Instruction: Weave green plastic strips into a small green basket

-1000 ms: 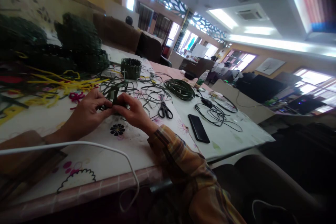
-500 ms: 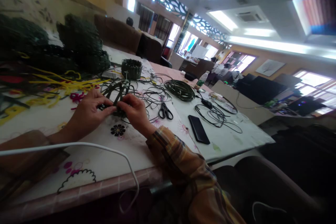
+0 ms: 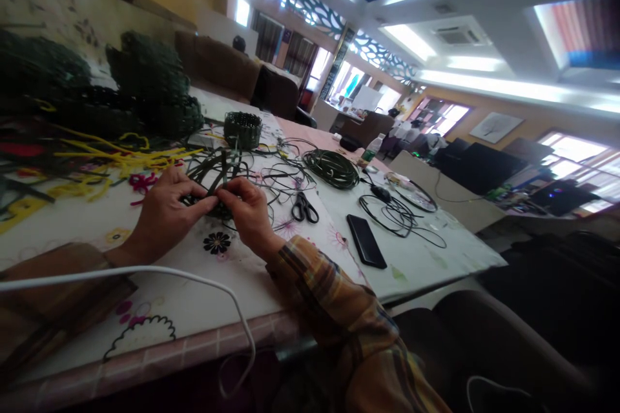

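Observation:
Dark green flat strips (image 3: 223, 166), partly woven together, rise and loop between my two hands. My left hand (image 3: 167, 213) is closed on the near part of this weave, its thumb pointing right. Close against it, my right hand (image 3: 246, 206) pinches a strip between thumb and fingers. The fingertips of both hands almost meet, and they hide the lower part of the weave. Behind it stands a small round woven green basket (image 3: 243, 130). Black-handled scissors (image 3: 305, 208) lie to the right of my right hand.
A coil of green strip (image 3: 331, 168), a black phone (image 3: 366, 241) and a looped black cable (image 3: 392, 213) lie on the right. Yellow strips (image 3: 121, 158) and dark green bundles (image 3: 145, 77) fill the left. A white cable (image 3: 194, 275) crosses in front of my forearms.
My left hand has shifted slightly right, its thumb nearer my right fingertips. Both hands keep hold of the weave. The surrounding things stay in place.

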`<state>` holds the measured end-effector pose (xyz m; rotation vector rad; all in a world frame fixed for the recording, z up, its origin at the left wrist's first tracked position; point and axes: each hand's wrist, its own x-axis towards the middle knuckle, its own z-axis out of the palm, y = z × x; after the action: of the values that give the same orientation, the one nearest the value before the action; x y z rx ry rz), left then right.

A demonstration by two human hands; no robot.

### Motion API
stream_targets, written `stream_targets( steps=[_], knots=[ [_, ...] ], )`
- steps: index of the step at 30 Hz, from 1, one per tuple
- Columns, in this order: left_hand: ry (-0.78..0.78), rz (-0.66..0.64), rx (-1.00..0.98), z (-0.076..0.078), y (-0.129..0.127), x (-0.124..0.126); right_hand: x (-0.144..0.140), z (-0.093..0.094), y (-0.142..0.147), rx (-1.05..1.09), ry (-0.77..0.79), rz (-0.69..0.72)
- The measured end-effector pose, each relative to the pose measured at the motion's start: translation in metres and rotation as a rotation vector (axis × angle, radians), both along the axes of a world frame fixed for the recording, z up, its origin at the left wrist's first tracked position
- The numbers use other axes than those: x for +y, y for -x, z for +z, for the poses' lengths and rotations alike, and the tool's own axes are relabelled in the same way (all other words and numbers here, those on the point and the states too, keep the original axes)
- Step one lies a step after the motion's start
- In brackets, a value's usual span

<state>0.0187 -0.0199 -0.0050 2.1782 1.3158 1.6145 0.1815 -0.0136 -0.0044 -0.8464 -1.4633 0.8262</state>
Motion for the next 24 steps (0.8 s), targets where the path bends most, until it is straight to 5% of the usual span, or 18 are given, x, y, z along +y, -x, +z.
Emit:
stream_targets(
  steps=[7, 16, 24],
  knots=[
    [0.023, 0.02, -0.02, 0.008, -0.009, -0.002, 0.006, 0.001, -0.004, 0.118, 0.043, 0.147],
    [0.085, -0.057, -0.004, 0.011, -0.002, 0.0, 0.007, 0.002, -0.006, 0.038, -0.081, 0.194],
    [0.147, -0.046, -0.039, 0.014, 0.0, 0.002, 0.002, 0.014, -0.012, -0.287, -0.126, 0.122]
  ],
)
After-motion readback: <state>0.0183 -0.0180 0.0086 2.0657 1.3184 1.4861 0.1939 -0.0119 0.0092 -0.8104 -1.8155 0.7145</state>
